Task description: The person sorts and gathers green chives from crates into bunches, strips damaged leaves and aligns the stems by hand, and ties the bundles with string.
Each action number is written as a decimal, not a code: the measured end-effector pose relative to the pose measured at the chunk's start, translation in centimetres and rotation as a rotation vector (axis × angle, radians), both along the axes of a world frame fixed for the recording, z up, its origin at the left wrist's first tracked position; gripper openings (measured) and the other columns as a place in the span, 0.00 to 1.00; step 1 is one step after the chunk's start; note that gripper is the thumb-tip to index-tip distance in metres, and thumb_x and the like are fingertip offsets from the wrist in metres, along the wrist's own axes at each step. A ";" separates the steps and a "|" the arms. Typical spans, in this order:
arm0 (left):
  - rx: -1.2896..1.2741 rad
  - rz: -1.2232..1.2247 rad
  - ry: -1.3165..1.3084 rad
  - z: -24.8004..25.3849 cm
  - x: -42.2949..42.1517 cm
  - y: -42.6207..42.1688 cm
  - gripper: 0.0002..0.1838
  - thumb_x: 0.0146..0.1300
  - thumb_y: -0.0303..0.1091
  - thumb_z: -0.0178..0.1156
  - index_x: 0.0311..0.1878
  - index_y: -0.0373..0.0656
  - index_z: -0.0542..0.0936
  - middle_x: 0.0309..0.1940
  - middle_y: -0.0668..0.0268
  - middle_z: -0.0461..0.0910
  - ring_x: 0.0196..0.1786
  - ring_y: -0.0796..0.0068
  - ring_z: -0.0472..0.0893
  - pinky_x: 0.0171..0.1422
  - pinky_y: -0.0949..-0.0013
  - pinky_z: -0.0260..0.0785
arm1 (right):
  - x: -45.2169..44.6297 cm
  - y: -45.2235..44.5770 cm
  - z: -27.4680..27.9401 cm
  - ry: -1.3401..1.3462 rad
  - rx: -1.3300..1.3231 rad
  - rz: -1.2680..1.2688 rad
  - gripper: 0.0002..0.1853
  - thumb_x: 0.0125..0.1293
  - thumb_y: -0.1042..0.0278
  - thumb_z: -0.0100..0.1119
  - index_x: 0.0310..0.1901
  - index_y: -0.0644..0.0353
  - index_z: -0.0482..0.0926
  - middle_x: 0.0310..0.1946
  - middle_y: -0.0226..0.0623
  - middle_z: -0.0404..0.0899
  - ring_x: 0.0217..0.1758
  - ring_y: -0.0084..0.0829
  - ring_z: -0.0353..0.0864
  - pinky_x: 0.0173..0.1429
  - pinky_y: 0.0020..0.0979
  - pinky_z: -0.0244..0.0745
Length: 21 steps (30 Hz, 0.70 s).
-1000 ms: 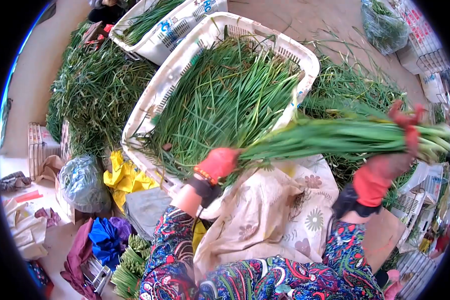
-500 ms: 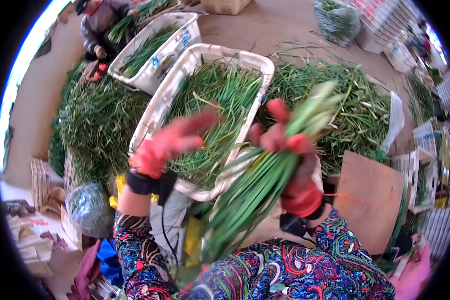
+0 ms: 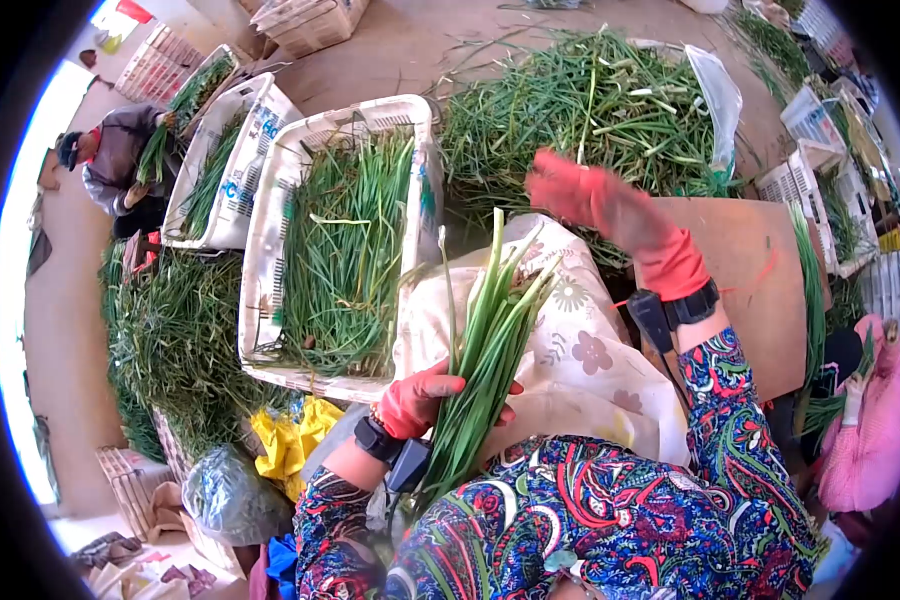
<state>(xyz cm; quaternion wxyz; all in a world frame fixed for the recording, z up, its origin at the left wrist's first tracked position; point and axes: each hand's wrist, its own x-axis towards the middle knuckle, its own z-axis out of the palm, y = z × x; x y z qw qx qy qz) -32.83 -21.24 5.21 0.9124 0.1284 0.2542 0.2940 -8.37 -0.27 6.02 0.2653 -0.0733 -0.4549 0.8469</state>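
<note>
My left hand (image 3: 420,400), in a red glove, is closed around a bunch of garlic chives (image 3: 490,345). The long flat green leaves hang over my lap, and the paler stem ends point up and away from me. Raised to the right, my right hand (image 3: 600,200) wears a red glove too; its fingers are stretched out with nothing in them. It is near the edge of a loose heap of chives (image 3: 610,110). A flower-printed cloth (image 3: 595,345) covers my lap beneath the bunch.
A white plastic crate (image 3: 253,290) of chives stands ahead on the left, beside a second white crate (image 3: 250,170). A leafy green pile (image 3: 190,350) lies left of them. At right are a brown board (image 3: 730,290) and a person in pink (image 3: 870,450). Another person (image 3: 120,165) handles greens at far left.
The bunch has passed from my right hand to my left, which has come down to my lap. My right hand has let go and moved up and right. The view has shifted right.
</note>
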 end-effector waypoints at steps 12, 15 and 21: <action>-0.156 0.080 0.021 -1.9 0.0 1.1 0.41 0.48 0.48 0.64 0.61 0.35 0.61 0.52 0.51 0.71 0.46 0.54 0.77 0.50 0.58 0.72 | -7.0 -3.0 -1.9 -0.096 0.569 -0.032 0.26 0.67 0.52 0.42 0.59 0.65 0.65 0.65 0.39 0.56 0.69 0.34 0.52 0.71 0.34 0.42; -0.125 0.089 0.001 -1.8 0.0 1.1 0.39 0.49 0.46 0.63 0.62 0.36 0.61 0.52 0.51 0.71 0.45 0.55 0.78 0.49 0.59 0.72 | -5.8 -1.9 -1.1 -0.194 0.482 -0.117 0.29 0.67 0.51 0.41 0.63 0.64 0.57 0.66 0.43 0.53 0.69 0.33 0.52 0.71 0.35 0.43; 0.140 0.244 0.592 1.2 -1.7 3.0 0.24 0.55 0.35 0.58 0.53 0.33 0.69 0.43 0.55 0.77 0.39 0.64 0.80 0.48 0.65 0.73 | -3.9 -3.8 -7.2 -0.349 -0.199 -0.118 0.41 0.60 0.46 0.51 0.67 0.59 0.45 0.64 0.38 0.57 0.66 0.28 0.56 0.66 0.35 0.51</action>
